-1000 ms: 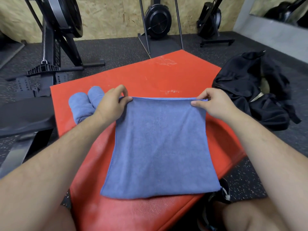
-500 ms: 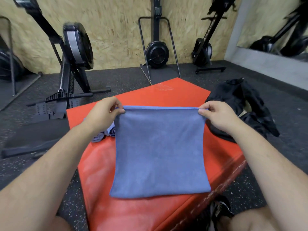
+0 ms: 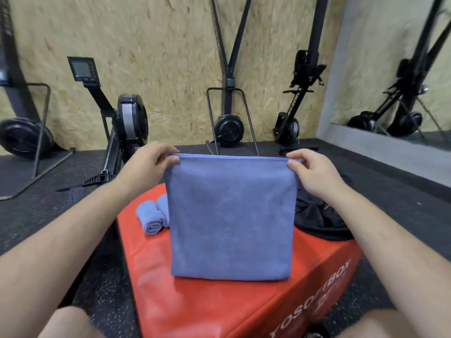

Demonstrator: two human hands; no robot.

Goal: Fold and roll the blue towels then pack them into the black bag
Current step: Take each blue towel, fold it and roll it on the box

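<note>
Progress looked partway: over the red box (image 3: pixel 219 311) hung a folded blue towel (image 3: pixel 230 220), not yet rolled; black bag (image 3: pixel 314 215) beside the box awaited packing; your left grip (image 3: pixel 146 164) and right grip (image 3: pixel 314 174) pinched the towel's top corners; two rolled towels (image 3: pixel 152 219) sat on the box.

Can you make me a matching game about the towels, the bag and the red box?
1 held towel
2 rolled towels
3 black bag
4 red box

A lying on the box, left of the held towel
B has letters on its side
C top corners pinched by left hand and right hand
D dark heap right of the held towel

Pairs: 1-C, 2-A, 3-D, 4-B
</note>
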